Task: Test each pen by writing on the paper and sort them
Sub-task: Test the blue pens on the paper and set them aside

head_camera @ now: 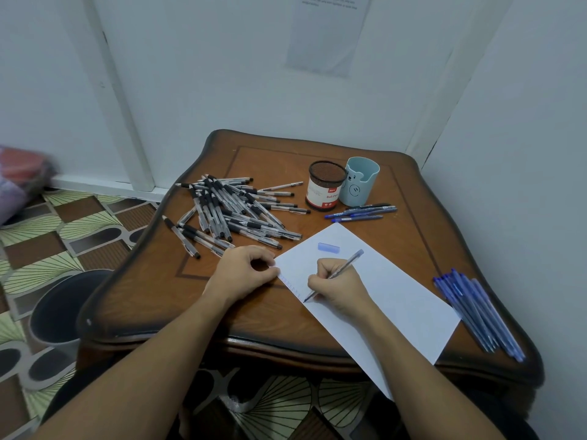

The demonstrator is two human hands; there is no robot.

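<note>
A white sheet of paper (390,290) lies slanted on the wooden table (178,300). My right hand (336,287) grips a blue pen (341,269) with its tip on the paper's left edge, beside a row of small blue marks. Its blue cap (328,248) lies on the paper above. My left hand (246,271) rests loosely curled on the paper's top-left corner, holding nothing. A large heap of black-grip pens (235,214) lies at the back left. Several blue pens (479,312) lie at the right edge, and a few more blue pens (362,212) lie by the cups.
A black mesh pen cup with a red and white label (325,190) and a light blue bear cup (360,182) stand at the back of the table. A dark bin (63,306) sits on the patterned floor at the left. Walls close in behind and right.
</note>
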